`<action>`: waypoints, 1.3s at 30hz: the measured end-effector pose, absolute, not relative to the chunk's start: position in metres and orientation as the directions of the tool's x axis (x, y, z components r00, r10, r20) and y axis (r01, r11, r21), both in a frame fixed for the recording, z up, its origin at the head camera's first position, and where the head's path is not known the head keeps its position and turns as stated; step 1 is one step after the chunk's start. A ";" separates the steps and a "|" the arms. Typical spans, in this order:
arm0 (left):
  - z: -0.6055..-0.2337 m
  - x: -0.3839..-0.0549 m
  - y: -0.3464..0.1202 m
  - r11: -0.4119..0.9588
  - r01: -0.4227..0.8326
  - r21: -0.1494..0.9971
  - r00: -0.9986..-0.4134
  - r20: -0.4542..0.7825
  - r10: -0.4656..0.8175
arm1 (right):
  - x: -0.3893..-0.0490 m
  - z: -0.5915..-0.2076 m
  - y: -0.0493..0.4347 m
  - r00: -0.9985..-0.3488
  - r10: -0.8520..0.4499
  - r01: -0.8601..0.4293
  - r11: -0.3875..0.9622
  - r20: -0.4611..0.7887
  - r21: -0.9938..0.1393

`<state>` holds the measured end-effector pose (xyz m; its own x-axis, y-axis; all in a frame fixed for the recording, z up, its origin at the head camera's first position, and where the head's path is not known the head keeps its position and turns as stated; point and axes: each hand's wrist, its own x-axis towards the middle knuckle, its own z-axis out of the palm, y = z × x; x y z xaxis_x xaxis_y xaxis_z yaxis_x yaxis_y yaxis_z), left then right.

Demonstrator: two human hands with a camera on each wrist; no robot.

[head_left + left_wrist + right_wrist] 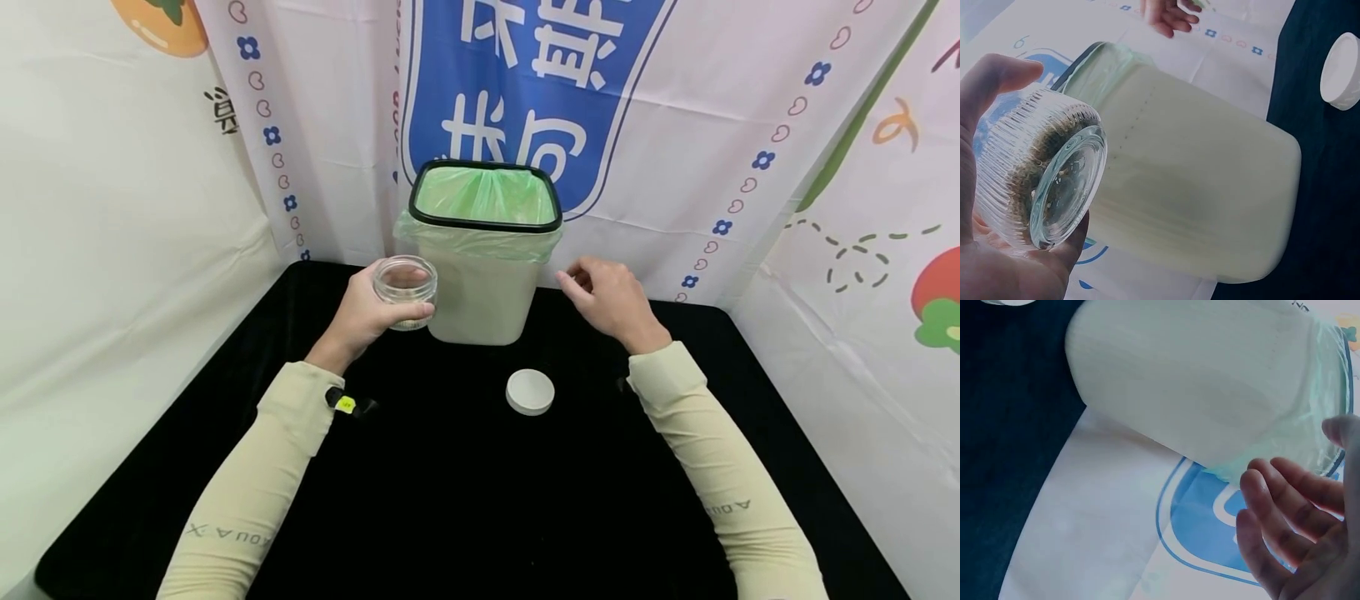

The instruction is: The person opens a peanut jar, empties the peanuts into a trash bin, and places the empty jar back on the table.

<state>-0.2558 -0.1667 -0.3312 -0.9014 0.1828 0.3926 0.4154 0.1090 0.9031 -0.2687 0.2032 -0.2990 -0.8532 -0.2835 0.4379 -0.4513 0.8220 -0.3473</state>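
Note:
My left hand [360, 310] grips an open glass jar [406, 293] at the left front of a waste bin [480, 292]. In the left wrist view the jar [1007, 159] is ribbed, tilted, and has dark brownish bits near its thick base. The bin is pale, lined with a thin green bag [487, 196] under a black rim [491, 224]. To the right of the bin hovers my right hand [611, 302], holding nothing. Its fingers [1291, 512] are loosely bent in the right wrist view. A white round lid [530, 390] lies on the table in front of the bin.
The bin stands at the back of a black-covered table [450, 492]. Behind it hangs a white cloth backdrop [667, 142] with a blue printed panel. Printed cloth walls [862, 350] close off both sides.

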 end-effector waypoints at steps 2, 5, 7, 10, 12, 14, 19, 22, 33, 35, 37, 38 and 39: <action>-0.329 -0.256 -0.168 0.109 0.413 0.904 -0.903 0.392 0.175 | -0.270 -0.294 0.203 -0.855 -0.257 -0.436 0.826 0.451 -0.356; -0.326 -0.256 -0.171 0.107 0.407 0.907 -0.907 0.387 0.164 | -0.270 -0.286 0.202 -0.857 -0.223 -0.418 0.829 0.465 -0.373; -0.323 -0.257 -0.172 0.094 0.404 0.910 -0.909 0.387 0.157 | -0.271 -0.280 0.202 -0.856 -0.199 -0.408 0.827 0.477 -0.388; -0.320 -0.258 -0.174 0.081 0.409 0.909 -0.907 0.395 0.146 | -0.273 -0.273 0.200 -0.859 -0.162 -0.390 0.821 0.485 -0.417; -0.318 -0.260 -0.174 0.069 0.410 0.910 -0.907 0.398 0.140 | -0.275 -0.269 0.199 -0.865 -0.141 -0.378 0.815 0.482 -0.440; -0.316 -0.261 -0.176 0.061 0.407 0.911 -0.908 0.397 0.131 | -0.277 -0.266 0.198 -0.872 -0.121 -0.363 0.810 0.474 -0.461; -0.313 -0.262 -0.179 0.053 0.396 0.917 -0.915 0.389 0.105 | -0.281 -0.258 0.194 -0.881 -0.086 -0.335 0.807 0.465 -0.486; -0.310 -0.263 -0.181 0.045 0.395 0.917 -0.916 0.390 0.098 | -0.284 -0.254 0.192 -0.887 -0.075 -0.322 0.808 0.456 -0.494; -0.296 -0.267 -0.186 0.060 0.411 0.910 -0.911 0.406 0.074 | -0.292 -0.237 0.181 -0.919 -0.020 -0.241 0.820 0.394 -0.520; -0.293 -0.267 -0.187 0.067 0.414 0.908 -0.909 0.410 0.069 | -0.293 -0.234 0.179 -0.918 -0.011 -0.235 0.820 0.396 -0.523; -0.289 -0.269 -0.188 0.071 0.416 0.907 -0.909 0.412 0.066 | -0.295 -0.231 0.178 -0.919 -0.001 -0.226 0.822 0.395 -0.523; -0.287 -0.269 -0.188 0.074 0.415 0.907 -0.909 0.411 0.066 | -0.297 -0.230 0.178 -0.920 0.005 -0.218 0.823 0.391 -0.524; -0.285 -0.270 -0.188 0.075 0.413 0.907 -0.910 0.409 0.066 | -0.298 -0.228 0.177 -0.924 0.011 -0.207 0.825 0.382 -0.526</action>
<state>-0.2701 -0.1879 -0.2851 -0.9101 0.0657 0.4091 0.4133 0.0754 0.9074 -0.2983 0.1773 -0.2281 -0.9240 0.0113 0.3822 -0.2075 0.8247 -0.5261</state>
